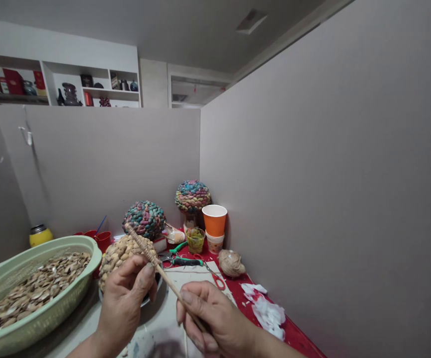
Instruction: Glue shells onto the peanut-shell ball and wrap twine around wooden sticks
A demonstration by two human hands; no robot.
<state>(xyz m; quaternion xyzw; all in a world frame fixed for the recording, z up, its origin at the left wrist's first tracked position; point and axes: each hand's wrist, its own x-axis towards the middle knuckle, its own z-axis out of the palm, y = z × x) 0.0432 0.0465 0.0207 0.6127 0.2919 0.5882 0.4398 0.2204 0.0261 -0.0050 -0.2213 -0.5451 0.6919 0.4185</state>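
Observation:
A thin wooden stick point(172, 286) slants up and left in front of me, its upper part wrapped in tan twine point(141, 242). My right hand point(210, 313) grips the bare lower part of the stick. With thumb and fingers pinched, my left hand point(128, 293) is closed at the lower end of the wrapping; whether a loose twine end is between the fingertips is too small to tell. Behind the left hand sits a ball covered in tan shells point(122, 256), on a dish partly hidden by that hand.
On the left stands a green basin point(84, 248) of flat shells. Multicoloured balls point(144, 219), an orange paper cup point(214, 221), green-handled pliers point(187, 261), red-handled scissors point(218, 282), a twine ball point(231, 263) and crumpled white tissue point(269, 315) lie further back and right. Grey partitions point(312, 174) enclose the table.

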